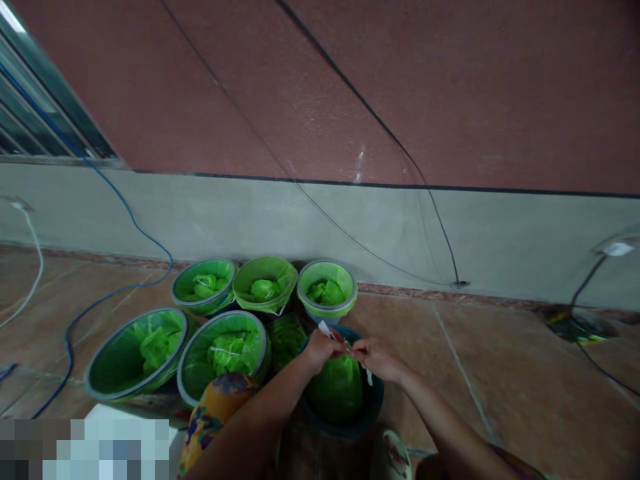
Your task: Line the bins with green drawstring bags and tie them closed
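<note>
My left hand (320, 348) and my right hand (376, 357) meet over a dark bucket (373, 407) that holds a bright green net bag (336, 388). Both hands pinch a thin white string (325, 329) at the gathered top of the bag, fingers closed on it. A loose end of the string hangs below my right hand. The bucket stands on the tiled floor right in front of me.
Several buckets lined with green netting (225, 347) stand in two rows to the left and behind, against a grey wall base (320, 227). A blue cable (100, 300) and a white cable (30, 267) run across the floor at left. Black wires hang down the wall.
</note>
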The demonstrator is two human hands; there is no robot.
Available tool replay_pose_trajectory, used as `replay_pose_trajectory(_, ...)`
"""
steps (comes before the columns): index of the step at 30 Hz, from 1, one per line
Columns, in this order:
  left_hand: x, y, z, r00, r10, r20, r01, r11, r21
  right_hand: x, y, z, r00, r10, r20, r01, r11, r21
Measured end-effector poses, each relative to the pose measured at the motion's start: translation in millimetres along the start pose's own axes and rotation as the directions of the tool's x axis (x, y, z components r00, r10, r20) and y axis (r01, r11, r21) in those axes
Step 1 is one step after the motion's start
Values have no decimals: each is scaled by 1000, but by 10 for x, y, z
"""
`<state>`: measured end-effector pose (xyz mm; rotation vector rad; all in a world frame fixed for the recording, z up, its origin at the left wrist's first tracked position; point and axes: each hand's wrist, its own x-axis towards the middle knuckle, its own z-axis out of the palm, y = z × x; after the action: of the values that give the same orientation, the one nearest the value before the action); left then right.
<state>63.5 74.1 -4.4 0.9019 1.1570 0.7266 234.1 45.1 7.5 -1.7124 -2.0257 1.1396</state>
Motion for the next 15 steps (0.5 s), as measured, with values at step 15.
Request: replay_pose_trajectory(15, -23, -23, -36, 844, 483, 232, -510, 593, 623, 42, -146, 33, 997, -10, -75, 9, 1000, -8)
